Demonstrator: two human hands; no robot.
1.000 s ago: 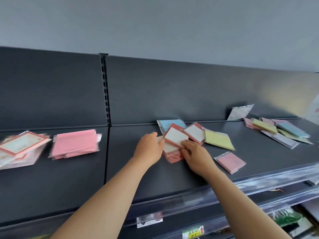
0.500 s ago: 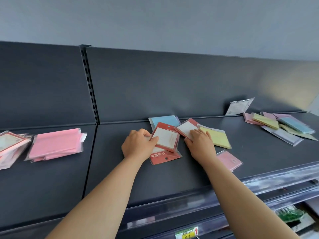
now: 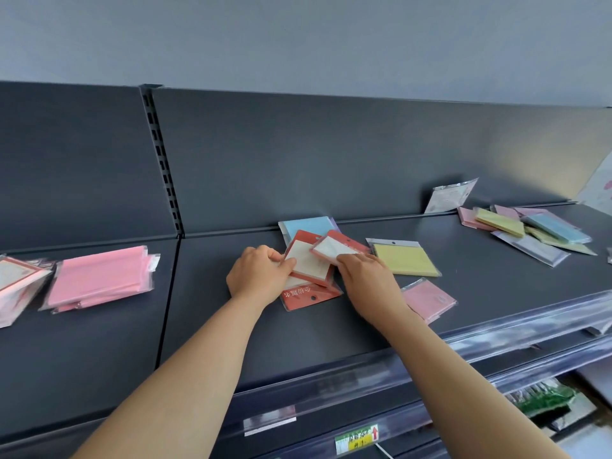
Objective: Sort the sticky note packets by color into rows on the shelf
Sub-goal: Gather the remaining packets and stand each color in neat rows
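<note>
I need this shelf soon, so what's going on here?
A person is sorting sticky note packets on the shelf. The left hand pinches a red-framed packet and the right hand grips a second red-framed packet overlapping it, mid-shelf. A pink stack and a red-framed stack lie at the left. A blue packet, yellow packet, pink packet and the mixed pile at the right look unsorted.

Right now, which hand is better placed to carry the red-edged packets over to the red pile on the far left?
Left. The left hand grips the red-edged packets and sits on the side nearer the red pile; the right hand, also holding one, is farther.
</note>
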